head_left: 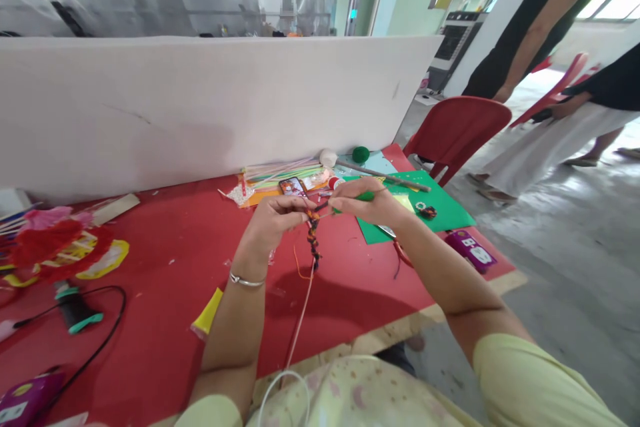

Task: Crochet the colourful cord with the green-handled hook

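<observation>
Above the middle of the red table, my left hand (283, 213) pinches the top of a knotted dark and orange cord (313, 237). The cord hangs down in a twisted braid, and a long pale strand runs from its lower end toward my lap. My right hand (363, 200) is closed close beside it, fingertips pressed together. A slim green tool (367, 196) lies in its grip; the fingers hide much of it, so its exact kind is unclear. A dark strand spans the small gap between both hands.
Behind the hands lie a phone (293, 187), pale sticks (280, 172) and a green sheet (440, 199). A glue gun (75, 307) with a black cable sits left. A white panel (200, 113) borders the table's back. Two people stand right, near a red chair (455, 130).
</observation>
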A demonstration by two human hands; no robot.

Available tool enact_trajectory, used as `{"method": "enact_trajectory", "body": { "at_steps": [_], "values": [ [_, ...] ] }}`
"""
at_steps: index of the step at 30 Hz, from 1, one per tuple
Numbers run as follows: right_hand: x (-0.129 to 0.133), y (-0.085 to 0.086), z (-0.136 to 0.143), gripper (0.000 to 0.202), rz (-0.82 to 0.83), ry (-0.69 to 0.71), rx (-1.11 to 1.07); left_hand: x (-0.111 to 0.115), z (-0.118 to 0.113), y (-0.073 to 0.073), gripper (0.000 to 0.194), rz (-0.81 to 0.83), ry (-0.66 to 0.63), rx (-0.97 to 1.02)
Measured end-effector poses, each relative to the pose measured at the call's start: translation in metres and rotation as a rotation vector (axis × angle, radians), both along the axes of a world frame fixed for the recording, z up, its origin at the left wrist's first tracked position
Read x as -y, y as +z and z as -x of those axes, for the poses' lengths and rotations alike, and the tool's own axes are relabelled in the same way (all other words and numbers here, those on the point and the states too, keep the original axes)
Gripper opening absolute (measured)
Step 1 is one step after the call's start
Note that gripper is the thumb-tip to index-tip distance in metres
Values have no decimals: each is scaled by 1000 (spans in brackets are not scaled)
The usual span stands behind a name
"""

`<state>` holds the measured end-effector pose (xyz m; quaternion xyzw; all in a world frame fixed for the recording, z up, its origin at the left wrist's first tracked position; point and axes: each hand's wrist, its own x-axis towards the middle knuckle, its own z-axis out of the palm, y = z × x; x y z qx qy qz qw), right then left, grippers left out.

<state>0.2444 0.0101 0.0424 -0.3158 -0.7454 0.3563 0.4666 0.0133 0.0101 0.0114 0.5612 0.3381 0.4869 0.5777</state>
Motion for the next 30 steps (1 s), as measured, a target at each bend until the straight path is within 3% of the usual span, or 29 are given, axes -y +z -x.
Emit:
{"method": "enact_trajectory", "body": {
  "at_steps": [2,3,5,9,16,22,24,27,30],
  "values": [
    [-7,-14,3,40,267,108,-30,2,-5,1,21,71,-49,78],
    [-9,-24,8,43,365,96,-110,3,-9,0,22,99,-52,115],
    [-10,-44,22,48,412,11,-282,3,-16,-2,26,123,-14,181],
    [0,-67,52,45,253,-239,-549,1,-24,-6,30,84,105,230],
    [15,-61,62,42,-183,-356,-362,3,-22,-1,26,62,198,279],
    [11,-82,71,29,-416,-554,-300,0,-35,-10,37,-69,380,303],
    [7,-88,77,34,-473,-600,-285,0,-36,-11,40,25,326,364],
    [0,-89,80,49,-547,-634,-309,-1,-28,-7,40,283,87,464],
    [-5,-81,73,51,-593,-516,-332,-3,-16,-2,41,380,-49,478]
  ]
}}
